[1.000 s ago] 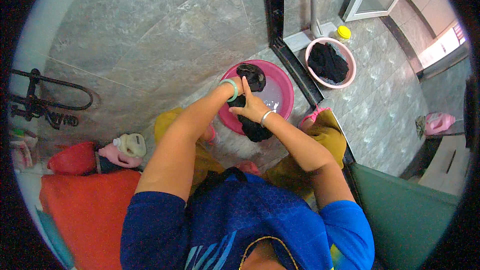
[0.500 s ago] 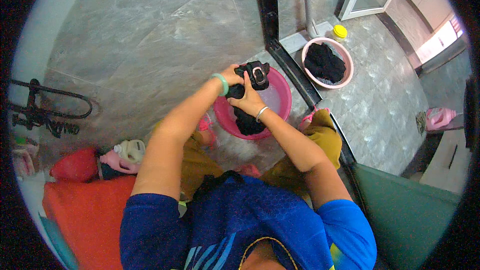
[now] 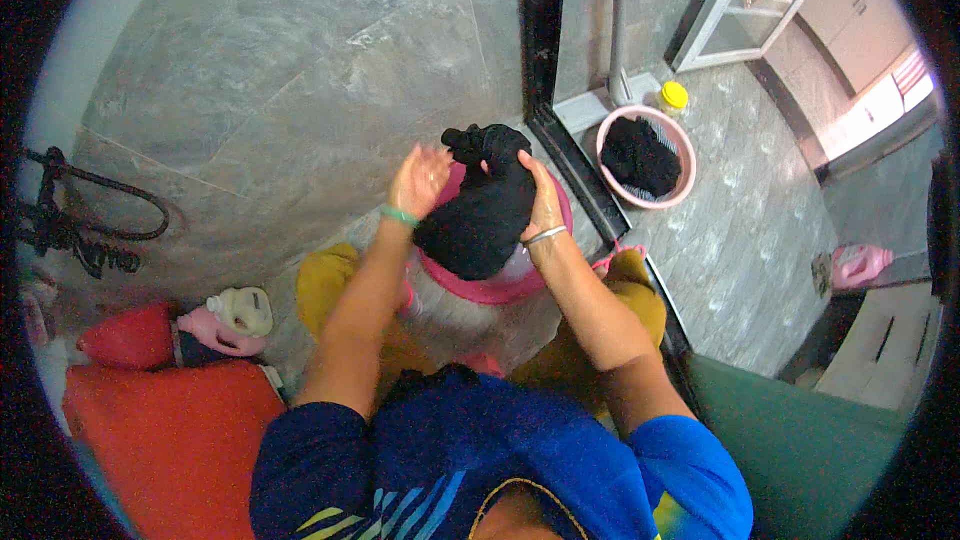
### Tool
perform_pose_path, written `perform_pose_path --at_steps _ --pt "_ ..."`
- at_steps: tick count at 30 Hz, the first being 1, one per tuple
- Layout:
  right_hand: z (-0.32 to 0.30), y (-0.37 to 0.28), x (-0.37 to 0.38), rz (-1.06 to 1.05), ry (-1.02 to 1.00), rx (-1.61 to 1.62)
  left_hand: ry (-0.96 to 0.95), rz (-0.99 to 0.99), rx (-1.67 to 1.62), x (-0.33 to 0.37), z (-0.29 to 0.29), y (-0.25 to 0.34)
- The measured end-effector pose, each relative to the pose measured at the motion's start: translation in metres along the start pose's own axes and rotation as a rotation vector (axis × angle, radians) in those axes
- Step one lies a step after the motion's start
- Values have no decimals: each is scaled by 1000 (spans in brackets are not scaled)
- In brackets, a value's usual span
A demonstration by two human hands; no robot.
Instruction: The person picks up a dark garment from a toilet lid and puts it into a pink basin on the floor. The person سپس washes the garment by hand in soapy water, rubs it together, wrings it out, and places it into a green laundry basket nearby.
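A bunched black garment (image 3: 480,210) hangs over a pink basin (image 3: 487,292) between my feet, covering much of its opening. My right hand (image 3: 543,198), with a silver bangle at the wrist, grips the garment along its right side. To the left of the cloth, my left hand (image 3: 420,180) is raised and open, wet and a little blurred, its fingers apart and nothing in them. A green bangle (image 3: 400,216) circles that wrist. Pale water shows at the basin's right side.
Beyond a black door track (image 3: 585,180), a light pink basket (image 3: 688,155) holds more black cloth (image 3: 640,155). A yellow-lidded jar (image 3: 674,96) stands behind it. At left are detergent bottles (image 3: 222,330), a red cloth-like surface (image 3: 170,440) and a black wall rack (image 3: 110,205).
My left hand has let go of the black cloth and moved left. The garment now hangs fuller and lower, and its metal buckle no longer shows. My right hand has shifted to its right side.
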State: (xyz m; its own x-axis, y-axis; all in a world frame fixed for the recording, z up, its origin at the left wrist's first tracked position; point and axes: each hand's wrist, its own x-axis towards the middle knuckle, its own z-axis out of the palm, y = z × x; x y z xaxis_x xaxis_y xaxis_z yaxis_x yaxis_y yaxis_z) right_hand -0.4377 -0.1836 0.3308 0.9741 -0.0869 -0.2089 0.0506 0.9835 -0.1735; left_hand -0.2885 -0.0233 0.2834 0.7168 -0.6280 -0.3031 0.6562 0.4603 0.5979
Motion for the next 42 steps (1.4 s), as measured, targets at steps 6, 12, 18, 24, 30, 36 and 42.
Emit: perform_pose_path --at_steps 6,12,18,24,30,36,42 --pt "25 -16 7 -181 -204 192 -252 -217 -261 -41 30 -108" --pt "45 0 -5 -190 -160 276 -343 -53 -375 -8 77 -91" --pt "32 -7 -22 -95 -54 117 -272 -2 -369 -2 94 -68" --pt "18 -1 -18 -73 131 56 -159 -15 -66 12 71 -53" --pt "21 -12 -33 150 147 -375 -49 -20 8 4 99 -23" --pt "8 13 -35 211 94 -1166 -106 -240 363 12 56 -19" --pt "-30 47 -21 504 6 -1590 -83 -176 978 9 20 -42"
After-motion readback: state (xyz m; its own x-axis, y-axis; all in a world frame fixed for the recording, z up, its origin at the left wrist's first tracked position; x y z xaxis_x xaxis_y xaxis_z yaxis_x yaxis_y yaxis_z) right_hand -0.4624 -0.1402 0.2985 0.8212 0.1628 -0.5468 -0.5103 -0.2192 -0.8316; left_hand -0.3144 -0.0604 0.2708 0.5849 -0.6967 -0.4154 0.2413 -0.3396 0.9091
